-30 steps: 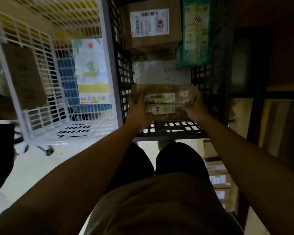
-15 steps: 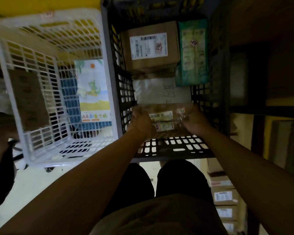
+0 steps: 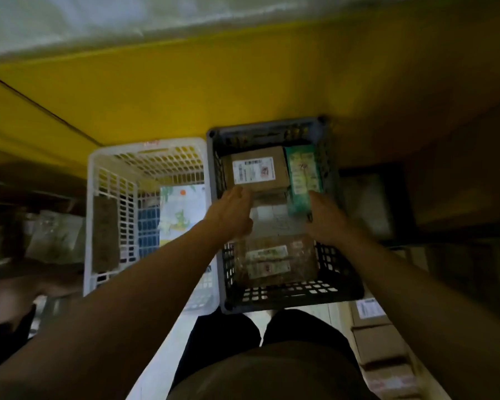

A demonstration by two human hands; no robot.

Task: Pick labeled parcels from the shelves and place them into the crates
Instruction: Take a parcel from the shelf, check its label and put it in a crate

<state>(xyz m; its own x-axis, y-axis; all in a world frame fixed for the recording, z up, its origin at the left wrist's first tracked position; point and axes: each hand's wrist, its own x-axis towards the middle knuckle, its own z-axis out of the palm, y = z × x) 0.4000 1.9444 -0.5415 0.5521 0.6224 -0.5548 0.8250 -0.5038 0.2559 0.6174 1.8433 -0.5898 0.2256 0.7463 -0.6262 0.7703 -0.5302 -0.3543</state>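
Note:
A clear-wrapped brown parcel with two labels (image 3: 269, 259) lies at the near end of the black crate (image 3: 274, 301). Neither hand touches it. My left hand (image 3: 232, 215) hovers over the crate's left side, fingers reaching toward a brown box with a white label (image 3: 256, 172). My right hand (image 3: 326, 218) hovers on the right, close to the near end of a green parcel (image 3: 303, 176). Both hands look relaxed and hold nothing, though motion blurs them. A white flat parcel (image 3: 272, 221) lies between them.
A white crate (image 3: 99, 174) stands left of the black one, with a colourful paper pack (image 3: 180, 209) and a brown parcel (image 3: 106, 230) inside. Labelled cardboard boxes (image 3: 378, 342) sit low on the right. A yellow surface (image 3: 185, 82) lies beyond the crates.
Both hands have let go of the labelled parcel, which now lies in the black crate, and have moved away over the crate's middle. The camera has tilted up.

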